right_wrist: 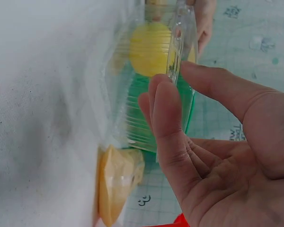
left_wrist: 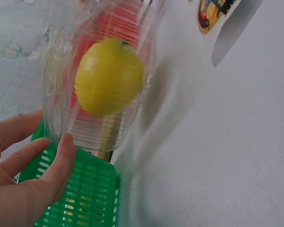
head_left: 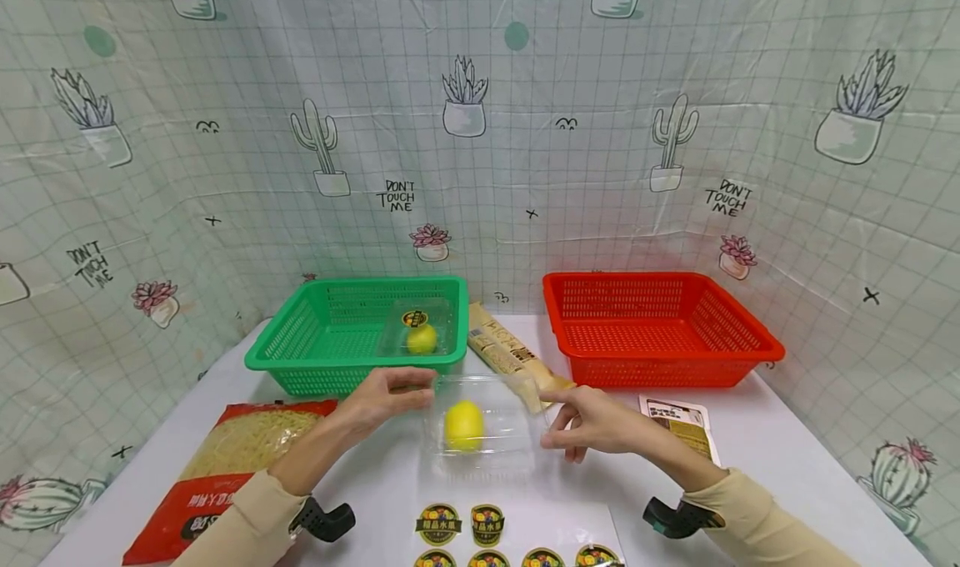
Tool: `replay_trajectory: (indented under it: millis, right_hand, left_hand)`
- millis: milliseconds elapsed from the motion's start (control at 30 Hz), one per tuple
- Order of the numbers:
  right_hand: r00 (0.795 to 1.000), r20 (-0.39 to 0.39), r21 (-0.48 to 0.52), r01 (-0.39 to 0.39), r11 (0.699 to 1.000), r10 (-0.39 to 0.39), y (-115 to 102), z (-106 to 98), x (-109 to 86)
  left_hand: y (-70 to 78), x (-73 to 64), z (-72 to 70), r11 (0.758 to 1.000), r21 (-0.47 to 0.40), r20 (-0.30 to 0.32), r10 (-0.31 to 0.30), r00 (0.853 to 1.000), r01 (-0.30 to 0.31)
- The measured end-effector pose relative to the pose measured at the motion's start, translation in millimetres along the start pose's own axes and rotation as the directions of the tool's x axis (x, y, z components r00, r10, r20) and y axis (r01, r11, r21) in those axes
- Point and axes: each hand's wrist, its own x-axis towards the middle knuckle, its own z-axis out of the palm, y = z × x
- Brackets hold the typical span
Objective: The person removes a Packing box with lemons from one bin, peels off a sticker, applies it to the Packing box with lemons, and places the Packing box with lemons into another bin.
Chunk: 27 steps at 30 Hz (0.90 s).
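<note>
Hands [head_left: 382,400] [head_left: 596,421] in side pinches on clear container [head_left: 510,438]

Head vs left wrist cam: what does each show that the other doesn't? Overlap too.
Head only: a red bag at left and a small pouch at right.

Left wrist only: the dark stem spot on the yellow fruit; I can't make out any extra whole object.

Both: that fruit in the clear container, the left hand pinching its edge, the green basket, fruit-label stickers (one cut off in left wrist), white table.
</note>
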Motion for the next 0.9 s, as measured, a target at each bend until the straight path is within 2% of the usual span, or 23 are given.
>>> replay_trajectory:
  millis: [133, 400, 633, 700, 900]
  right_hand:
    - [1.000, -0.004, -0.005, -0.017, 1.000, 0.017, 2, 5, 3.8]
    - [1.000, -0.015, -0.016, -0.015, 1.000, 0.015, 5, 11, 5.5]
    - [1.000, -0.018, -0.003, -0.013, 1.000, 0.013, 6, 11, 3.9]
    - [1.000, -0.024, -0.018, -0.008, 1.000, 0.007, 6, 10, 3.9]
    - [0.999, -0.049, -0.087, -0.004, 0.996, -0.001, 3, 7, 4.4]
  left_hand:
    - [-7.0, 0.0, 0.6, 0.999, 0.031, -0.038, -0.013, 0.999, 0.014]
    - [-11.9, -2.0, 3.1, 1.000, 0.014, -0.043, -0.016, 0.999, 0.017]
    - [-14.2, 1.1, 4.4, 0.998, 0.055, 0.015, 0.000, 1.000, 0.000]
    - [-13.0, 1.2, 4.3, 0.998, 0.058, 0.030, 0.004, 1.000, -0.006]
    - [-7.9, 2.6, 2.6, 0.989, 0.143, 0.059, 0.029, 0.998, -0.037]
